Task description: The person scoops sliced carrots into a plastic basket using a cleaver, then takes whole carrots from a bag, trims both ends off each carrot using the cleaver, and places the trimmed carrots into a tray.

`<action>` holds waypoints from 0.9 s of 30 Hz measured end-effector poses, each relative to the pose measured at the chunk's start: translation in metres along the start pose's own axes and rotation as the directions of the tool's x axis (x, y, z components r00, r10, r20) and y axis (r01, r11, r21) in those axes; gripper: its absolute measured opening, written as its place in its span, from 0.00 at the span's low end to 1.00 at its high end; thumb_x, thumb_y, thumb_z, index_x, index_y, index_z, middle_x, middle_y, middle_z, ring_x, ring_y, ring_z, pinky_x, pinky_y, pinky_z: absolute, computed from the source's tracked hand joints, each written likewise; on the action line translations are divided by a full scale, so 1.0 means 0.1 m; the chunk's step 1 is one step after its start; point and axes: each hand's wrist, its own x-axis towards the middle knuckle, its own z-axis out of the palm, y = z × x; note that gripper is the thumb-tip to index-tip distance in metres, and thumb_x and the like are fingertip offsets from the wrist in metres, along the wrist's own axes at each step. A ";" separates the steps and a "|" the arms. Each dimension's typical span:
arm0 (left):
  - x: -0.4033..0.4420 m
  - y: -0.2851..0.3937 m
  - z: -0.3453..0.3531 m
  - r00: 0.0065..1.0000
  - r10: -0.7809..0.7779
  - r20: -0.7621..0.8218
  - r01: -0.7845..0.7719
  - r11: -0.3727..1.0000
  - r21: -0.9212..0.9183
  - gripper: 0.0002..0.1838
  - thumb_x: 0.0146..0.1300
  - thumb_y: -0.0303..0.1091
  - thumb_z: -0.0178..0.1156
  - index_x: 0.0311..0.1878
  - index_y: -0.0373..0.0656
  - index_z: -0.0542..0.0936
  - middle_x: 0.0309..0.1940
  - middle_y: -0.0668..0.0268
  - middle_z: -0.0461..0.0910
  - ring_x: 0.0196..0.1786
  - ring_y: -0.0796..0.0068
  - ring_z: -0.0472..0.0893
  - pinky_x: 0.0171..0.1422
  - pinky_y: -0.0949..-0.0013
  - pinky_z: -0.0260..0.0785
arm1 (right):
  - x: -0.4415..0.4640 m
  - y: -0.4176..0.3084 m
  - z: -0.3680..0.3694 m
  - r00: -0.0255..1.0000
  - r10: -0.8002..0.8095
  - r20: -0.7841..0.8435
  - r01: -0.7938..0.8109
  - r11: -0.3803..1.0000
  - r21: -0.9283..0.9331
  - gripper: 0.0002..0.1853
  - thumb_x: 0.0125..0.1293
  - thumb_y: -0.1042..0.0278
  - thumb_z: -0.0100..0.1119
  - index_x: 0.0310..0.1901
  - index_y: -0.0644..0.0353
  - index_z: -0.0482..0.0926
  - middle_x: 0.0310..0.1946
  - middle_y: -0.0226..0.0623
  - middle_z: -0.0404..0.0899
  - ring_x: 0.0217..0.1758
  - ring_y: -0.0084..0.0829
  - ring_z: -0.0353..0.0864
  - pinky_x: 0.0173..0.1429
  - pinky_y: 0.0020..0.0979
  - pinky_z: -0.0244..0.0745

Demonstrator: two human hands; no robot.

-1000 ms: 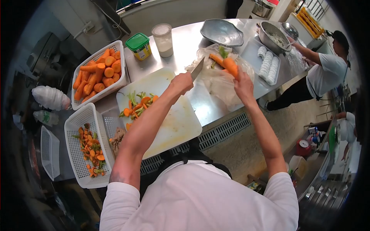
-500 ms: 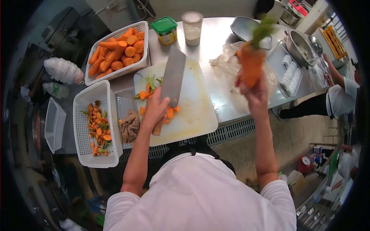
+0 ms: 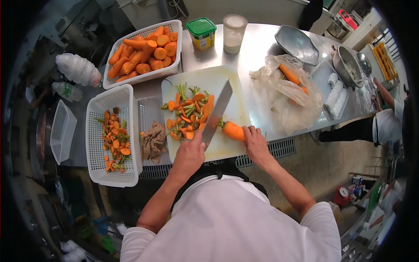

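Lowered carrot [image 3: 233,131] in curled right hand [image 3: 257,145]

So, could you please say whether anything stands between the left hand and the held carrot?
Yes: the knife in the left hand has its blade between that hand and the carrot the right hand holds.

The person wears a white shirt [image 3: 240,218] with short sleeves. The cloth is plain and smooth in the middle, with soft folds at the sides. The left sleeve [image 3: 137,242] ends well back from the left fingers [image 3: 200,146], up past the elbow, and the right sleeve [image 3: 323,222] ends well back from the right fingers [image 3: 249,133]. From there to the fingers, both arms are bare. Behind the fingers, at the shirt's front edge, there is black cloth [image 3: 196,178] around the waist.
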 end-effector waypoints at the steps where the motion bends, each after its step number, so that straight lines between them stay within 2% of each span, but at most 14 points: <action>1: 0.00 0.04 0.03 0.999 0.001 0.033 -0.001 1.000 -0.014 0.17 0.69 0.28 0.57 0.59 0.35 0.71 0.29 0.38 0.79 0.38 0.33 0.80 0.42 0.39 0.68 | 0.00 0.00 0.00 1.000 0.008 0.004 -0.008 1.000 0.003 0.31 0.56 0.78 0.67 0.62 0.60 0.68 0.50 0.44 0.72 0.51 0.49 0.73 0.50 0.44 0.73; 5: 0.03 0.13 0.12 0.994 0.026 0.107 -0.026 1.000 0.003 0.13 0.68 0.25 0.56 0.53 0.34 0.68 0.28 0.37 0.79 0.37 0.31 0.80 0.43 0.37 0.70 | 0.01 0.03 -0.01 0.999 -0.028 -0.030 0.028 1.000 0.001 0.30 0.57 0.78 0.66 0.62 0.61 0.68 0.49 0.43 0.72 0.51 0.48 0.73 0.50 0.44 0.73; 8: 0.02 0.17 0.17 0.987 -0.007 0.159 -0.011 0.994 0.113 0.14 0.65 0.22 0.55 0.51 0.34 0.66 0.27 0.38 0.80 0.37 0.31 0.80 0.43 0.37 0.71 | 0.02 0.03 -0.02 0.999 -0.030 -0.018 0.030 1.000 -0.006 0.29 0.57 0.79 0.65 0.62 0.61 0.69 0.49 0.43 0.72 0.51 0.48 0.73 0.50 0.44 0.73; 10: 0.02 0.25 0.19 0.981 0.050 0.186 -0.092 0.970 0.226 0.16 0.60 0.19 0.53 0.51 0.33 0.64 0.26 0.39 0.80 0.37 0.32 0.81 0.43 0.37 0.72 | 0.02 0.03 -0.01 0.999 -0.031 -0.013 0.031 1.000 -0.007 0.29 0.58 0.79 0.65 0.61 0.61 0.69 0.49 0.43 0.72 0.51 0.47 0.73 0.49 0.44 0.73; 11: 0.04 0.27 0.22 0.981 0.047 0.190 -0.091 0.970 0.226 0.16 0.60 0.19 0.53 0.51 0.33 0.64 0.26 0.39 0.80 0.37 0.32 0.81 0.43 0.37 0.72 | 0.02 0.03 0.00 1.000 -0.019 -0.011 0.019 1.000 0.003 0.29 0.57 0.79 0.65 0.61 0.61 0.69 0.49 0.43 0.72 0.51 0.47 0.73 0.50 0.44 0.73; 16: 0.29 0.22 0.48 0.981 0.141 0.134 -0.165 0.969 0.184 0.17 0.57 0.17 0.52 0.50 0.31 0.63 0.26 0.40 0.80 0.37 0.32 0.81 0.42 0.37 0.73 | 0.06 0.13 0.09 0.999 0.026 -0.038 -0.028 0.999 -0.039 0.29 0.55 0.79 0.65 0.61 0.60 0.70 0.49 0.43 0.72 0.52 0.47 0.72 0.51 0.45 0.70; 19: 0.49 0.05 0.69 0.982 0.167 0.093 -0.183 0.960 0.213 0.18 0.56 0.17 0.53 0.50 0.31 0.63 0.27 0.40 0.80 0.36 0.32 0.81 0.41 0.38 0.73 | 0.14 0.13 0.05 0.987 -0.069 -0.144 0.060 0.996 -0.068 0.29 0.52 0.76 0.68 0.59 0.61 0.73 0.48 0.43 0.73 0.53 0.47 0.73 0.53 0.45 0.69; 21: 0.53 -0.11 0.78 0.977 0.199 0.069 -0.209 0.962 0.175 0.18 0.56 0.18 0.53 0.51 0.30 0.64 0.28 0.40 0.80 0.37 0.33 0.81 0.40 0.38 0.73 | 0.19 0.08 0.05 0.989 -0.014 -0.145 0.014 1.000 -0.002 0.30 0.50 0.73 0.71 0.58 0.60 0.75 0.49 0.43 0.75 0.55 0.47 0.72 0.57 0.44 0.69; 23: 0.58 -0.21 0.78 0.970 0.240 0.047 -0.244 0.959 0.144 0.19 0.56 0.18 0.53 0.52 0.30 0.64 0.28 0.40 0.80 0.37 0.33 0.81 0.40 0.38 0.72 | 0.31 0.07 0.23 0.988 -0.034 -0.150 0.040 0.999 0.035 0.31 0.49 0.72 0.72 0.57 0.60 0.76 0.48 0.42 0.75 0.55 0.47 0.73 0.57 0.43 0.69; 26: 0.55 -0.26 0.71 0.980 0.192 0.054 -0.197 0.975 0.106 0.22 0.58 0.21 0.55 0.57 0.32 0.66 0.29 0.39 0.80 0.37 0.33 0.81 0.41 0.39 0.72 | 0.34 0.07 0.25 0.987 -0.048 -0.156 0.066 0.992 0.107 0.31 0.47 0.71 0.74 0.57 0.59 0.77 0.46 0.44 0.76 0.52 0.49 0.74 0.57 0.43 0.70; 27: 0.49 -0.23 0.62 0.988 0.129 0.080 -0.137 0.985 0.104 0.23 0.60 0.22 0.55 0.60 0.34 0.66 0.29 0.39 0.80 0.38 0.33 0.81 0.42 0.39 0.71 | 0.33 0.04 0.14 0.991 -0.016 -0.134 0.050 0.966 0.255 0.32 0.50 0.73 0.74 0.59 0.59 0.76 0.47 0.44 0.77 0.53 0.47 0.76 0.58 0.42 0.72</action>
